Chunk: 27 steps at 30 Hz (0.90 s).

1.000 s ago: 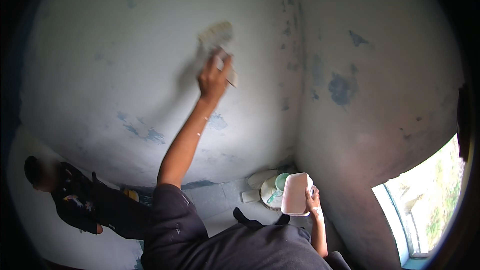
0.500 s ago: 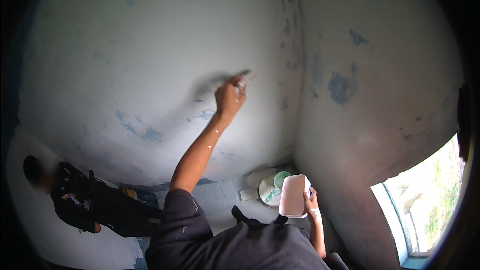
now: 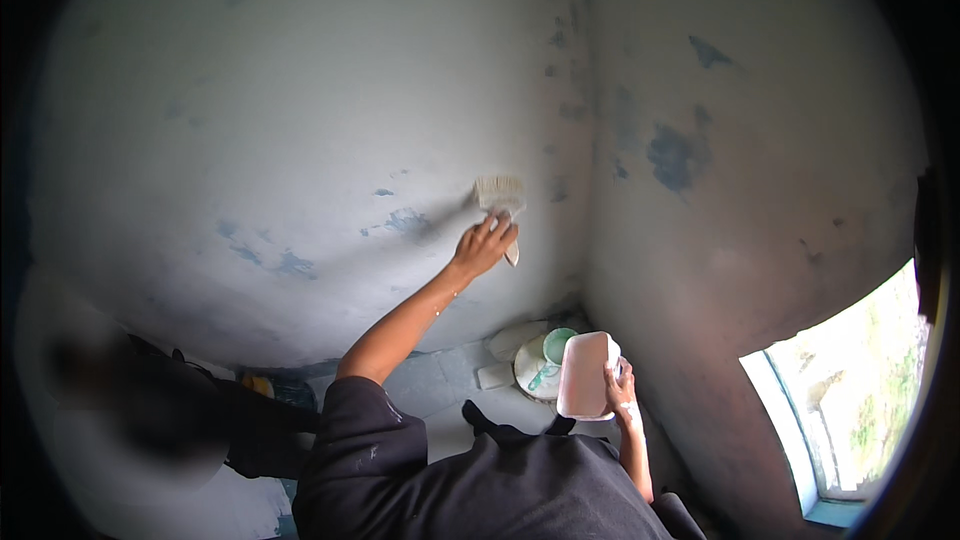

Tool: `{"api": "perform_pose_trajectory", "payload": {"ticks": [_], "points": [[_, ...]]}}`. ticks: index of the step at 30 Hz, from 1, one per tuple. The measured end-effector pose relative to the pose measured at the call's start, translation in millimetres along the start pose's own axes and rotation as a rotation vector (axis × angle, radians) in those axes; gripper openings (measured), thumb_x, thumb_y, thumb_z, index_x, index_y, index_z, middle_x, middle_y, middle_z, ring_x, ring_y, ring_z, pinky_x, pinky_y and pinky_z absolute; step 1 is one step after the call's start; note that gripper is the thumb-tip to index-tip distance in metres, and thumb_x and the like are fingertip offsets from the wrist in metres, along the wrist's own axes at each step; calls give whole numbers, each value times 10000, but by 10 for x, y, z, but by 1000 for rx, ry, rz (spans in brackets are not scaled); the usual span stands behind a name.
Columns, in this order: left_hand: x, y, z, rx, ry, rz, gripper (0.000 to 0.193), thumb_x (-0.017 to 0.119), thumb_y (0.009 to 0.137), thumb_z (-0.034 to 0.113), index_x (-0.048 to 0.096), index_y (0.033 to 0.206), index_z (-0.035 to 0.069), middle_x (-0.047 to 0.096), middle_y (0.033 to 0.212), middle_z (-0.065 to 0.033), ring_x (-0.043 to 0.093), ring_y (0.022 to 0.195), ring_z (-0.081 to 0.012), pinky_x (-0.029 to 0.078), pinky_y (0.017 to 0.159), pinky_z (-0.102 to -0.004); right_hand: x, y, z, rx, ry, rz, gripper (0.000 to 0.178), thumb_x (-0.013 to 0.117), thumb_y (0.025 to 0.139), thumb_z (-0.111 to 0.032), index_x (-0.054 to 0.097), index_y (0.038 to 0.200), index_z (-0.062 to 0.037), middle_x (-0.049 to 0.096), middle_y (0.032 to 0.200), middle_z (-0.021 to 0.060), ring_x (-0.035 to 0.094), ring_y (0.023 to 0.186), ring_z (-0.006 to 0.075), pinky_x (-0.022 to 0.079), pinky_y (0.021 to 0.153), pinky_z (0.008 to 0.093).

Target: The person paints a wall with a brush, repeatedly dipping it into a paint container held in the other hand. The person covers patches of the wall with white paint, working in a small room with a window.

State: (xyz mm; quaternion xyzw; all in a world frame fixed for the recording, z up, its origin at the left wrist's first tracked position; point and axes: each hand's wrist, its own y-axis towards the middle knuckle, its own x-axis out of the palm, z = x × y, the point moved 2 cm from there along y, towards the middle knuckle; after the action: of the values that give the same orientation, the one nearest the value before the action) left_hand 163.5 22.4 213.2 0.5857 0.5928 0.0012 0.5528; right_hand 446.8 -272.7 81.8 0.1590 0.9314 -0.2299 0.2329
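Note:
My left hand (image 3: 484, 241) is closed around a wide flat paintbrush (image 3: 499, 192), its pale bristles pointing up against or very near the whitish wall (image 3: 300, 90). The handle's end sticks out below my fingers. Lower right, my right hand (image 3: 622, 387) grips the right rim of a pale rectangular tray (image 3: 585, 377), tilted so that its inside shows; whether it holds paint I cannot tell. Bluish-grey patches show on the wall left of the brush and along the corner. White specks dot my left forearm.
Under the corner, a green bowl (image 3: 560, 344) and a green-handled tool (image 3: 541, 377) rest on a round white-topped container (image 3: 527, 358). A person in dark clothes (image 3: 265, 430) stands at lower left. A bright window (image 3: 850, 400) opens at right.
My left hand has moved down and slightly right along the wall, and the brush now shows its bristles upward and its handle downward. The tray stays in my right hand.

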Motion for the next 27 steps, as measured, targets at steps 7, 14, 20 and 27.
{"api": "perform_pose_trajectory", "payload": {"ticks": [7, 14, 20, 27], "points": [[-144, 255, -163, -497, -472, -20, 322, 643, 757, 50, 682, 1062, 144, 701, 1060, -78, 676, 919, -322, 564, 741, -427, -28, 12, 114, 18, 1, 44, 822, 491, 921, -623, 310, 1477, -45, 399, 1387, 352, 400, 1314, 483, 362, 1082, 519], [-1952, 1077, -999, -416, -68, 920, 224, 629, 808, -69, 696, 1015, -15, 705, 1066, -140, 680, 1019, -346, 551, 893, -430, -46, -35, 23, -28, 2, 62, 813, 486, 929, -614, 310, 1475, -37, 393, 1392, 349, 422, 1293, 485, 384, 1064, 515], [-1077, 662, -519, -362, -67, 469, 352, 651, 755, -8, 701, 1095, 67, 660, 1197, -122, 628, 1142, -350, 563, 884, -389, 22, 78, 159, -39, 29, 53, 754, 486, 943, -581, 348, 1448, -38, 439, 1373, 328, 479, 1249, 453, 405, 1041, 499], [379, -483, 513, -639, -398, -343, 311, 664, 737, 44, 668, 1041, 103, 678, 1056, -77, 683, 918, -322, 575, 712, -426, -24, 58, 40, -104, 22, 7, 785, 472, 943, -595, 313, 1462, -28, 416, 1373, 353, 421, 1289, 474, 361, 1083, 511]]}}
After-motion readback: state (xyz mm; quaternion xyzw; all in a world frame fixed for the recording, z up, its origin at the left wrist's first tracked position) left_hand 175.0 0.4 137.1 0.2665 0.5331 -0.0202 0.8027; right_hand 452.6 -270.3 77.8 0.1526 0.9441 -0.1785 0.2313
